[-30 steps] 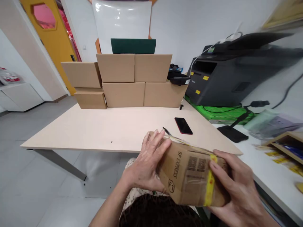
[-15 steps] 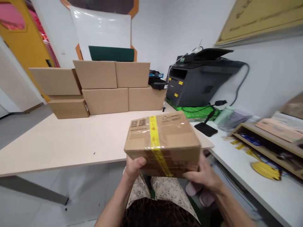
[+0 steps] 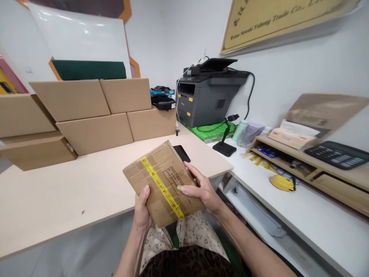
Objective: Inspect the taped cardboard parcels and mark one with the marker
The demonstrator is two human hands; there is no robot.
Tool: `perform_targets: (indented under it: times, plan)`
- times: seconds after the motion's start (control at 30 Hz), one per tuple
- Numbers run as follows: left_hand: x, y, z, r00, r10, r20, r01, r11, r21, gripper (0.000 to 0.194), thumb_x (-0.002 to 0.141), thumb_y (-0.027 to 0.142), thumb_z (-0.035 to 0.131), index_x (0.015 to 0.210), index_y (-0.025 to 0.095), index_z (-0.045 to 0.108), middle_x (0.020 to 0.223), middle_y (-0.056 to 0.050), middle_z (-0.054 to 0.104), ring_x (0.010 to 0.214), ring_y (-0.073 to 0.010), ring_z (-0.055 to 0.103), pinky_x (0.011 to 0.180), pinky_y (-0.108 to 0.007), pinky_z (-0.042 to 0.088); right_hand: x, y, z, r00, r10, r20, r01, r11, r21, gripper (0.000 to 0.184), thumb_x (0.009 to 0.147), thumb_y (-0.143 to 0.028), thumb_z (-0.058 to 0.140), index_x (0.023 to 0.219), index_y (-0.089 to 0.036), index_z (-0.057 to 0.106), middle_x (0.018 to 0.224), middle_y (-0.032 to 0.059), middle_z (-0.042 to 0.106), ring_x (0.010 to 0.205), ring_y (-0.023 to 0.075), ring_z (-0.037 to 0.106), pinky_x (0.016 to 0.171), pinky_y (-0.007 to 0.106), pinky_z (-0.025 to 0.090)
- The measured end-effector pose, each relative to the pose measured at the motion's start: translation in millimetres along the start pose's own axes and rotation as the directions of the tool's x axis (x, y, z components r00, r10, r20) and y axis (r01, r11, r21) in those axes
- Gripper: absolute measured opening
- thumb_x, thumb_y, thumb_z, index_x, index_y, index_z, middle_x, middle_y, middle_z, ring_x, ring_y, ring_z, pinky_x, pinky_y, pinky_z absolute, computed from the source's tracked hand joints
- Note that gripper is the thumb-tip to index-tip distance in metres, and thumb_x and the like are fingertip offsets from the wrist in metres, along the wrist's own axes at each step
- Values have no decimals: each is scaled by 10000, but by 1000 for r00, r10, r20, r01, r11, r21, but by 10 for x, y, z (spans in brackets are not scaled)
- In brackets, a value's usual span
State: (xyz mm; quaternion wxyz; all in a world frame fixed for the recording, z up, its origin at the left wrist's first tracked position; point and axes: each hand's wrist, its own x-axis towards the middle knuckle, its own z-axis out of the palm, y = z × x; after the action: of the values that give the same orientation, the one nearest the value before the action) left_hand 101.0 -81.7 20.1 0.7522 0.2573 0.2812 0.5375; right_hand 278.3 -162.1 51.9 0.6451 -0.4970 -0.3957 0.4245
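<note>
A brown cardboard box (image 3: 157, 173) with yellow printed tape across it is held in front of me, tilted, over the front edge of the table. My left hand (image 3: 143, 209) grips its lower left side, the thumb lying on the near face. On the right side, my right hand (image 3: 203, 190) is wrapped round the box, its thumb pressed on the face by a printed label frame. Most fingers of the left hand are hidden behind the cardboard. Just beyond the box, a flat black object (image 3: 182, 153) lies partly covered on the table.
Several plain cartons (image 3: 95, 134) are stacked along the back of the pale table (image 3: 52, 196). To the right stand a dark printer (image 3: 207, 100), a black stand (image 3: 225, 144), a yellow tape measure-like object (image 3: 282, 182) and a wooden desk organizer (image 3: 308, 175) with a calculator (image 3: 338, 154).
The box has been turned and tipped, so a different face with a label frame shows. Both hands have shifted their hold, and my view has swung right.
</note>
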Motion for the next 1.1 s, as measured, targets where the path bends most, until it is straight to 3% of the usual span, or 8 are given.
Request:
perform_targets:
  times: [0.17,0.3,0.47,0.67,0.8,0.9,1.0,1.1]
  plan:
    - [54,120,35,992,-34,-120,32,999,-18,516,535,425,924,945,163,755,865,-60,814,896,-329,777,882,-462,635,16,94,-64,975,-85,207,60,990,125,824,698,-325,860,1445,-313,512,1575,25,492,1475,288,404,1218,454,288]
    - [84,139,57,991,-53,-120,55,998,14,533,573,428,915,999,159,741,933,-80,811,968,-346,763,922,-465,617,72,119,-25,995,-95,32,86,974,209,749,619,-300,882,1314,-296,601,1375,38,652,1333,309,537,1158,476,357]
    - [45,14,110,998,-7,55,-5,977,214,577,621,371,919,1119,162,716,1071,-95,792,1076,-317,731,965,-401,581,240,127,7,975,10,-224,61,949,309,636,567,-376,872,1155,-256,663,1137,50,707,1206,345,590,1105,509,392]
    - [114,-38,133,996,90,-10,-87,983,163,635,636,335,913,1212,183,693,1110,-74,786,1022,-253,739,887,-314,587,209,221,70,994,27,-105,7,948,318,678,627,-359,881,1249,-279,623,1245,43,696,1220,305,594,1076,453,428]
    - [135,-87,159,995,99,22,-102,977,186,586,793,439,813,1313,216,660,1283,-88,728,1250,-278,643,1044,-356,521,219,258,116,970,103,-219,-5,914,407,692,521,-284,907,1164,-239,658,1072,23,745,1034,266,655,921,374,498]
    - [102,-156,143,984,140,111,-161,963,218,695,829,596,730,1422,263,588,1454,-93,623,1395,-305,524,1125,-385,460,277,256,109,944,149,-296,3,890,456,624,496,-273,910,1084,-216,706,965,5,759,871,217,655,733,296,498]
    - [70,-200,66,947,227,226,-290,906,307,824,815,692,681,1518,313,479,1607,-78,458,1486,-325,403,1192,-421,376,323,278,109,930,202,-308,-25,868,495,448,579,-387,880,970,-216,742,841,-10,748,666,169,597,510,256,401]
    - [67,-193,-19,869,423,257,-493,689,531,821,770,547,809,1499,325,505,1684,-67,314,1561,-319,236,1255,-428,227,327,319,165,917,266,-296,-68,838,542,398,660,-501,826,940,-233,738,754,-20,724,578,155,557,456,246,368]
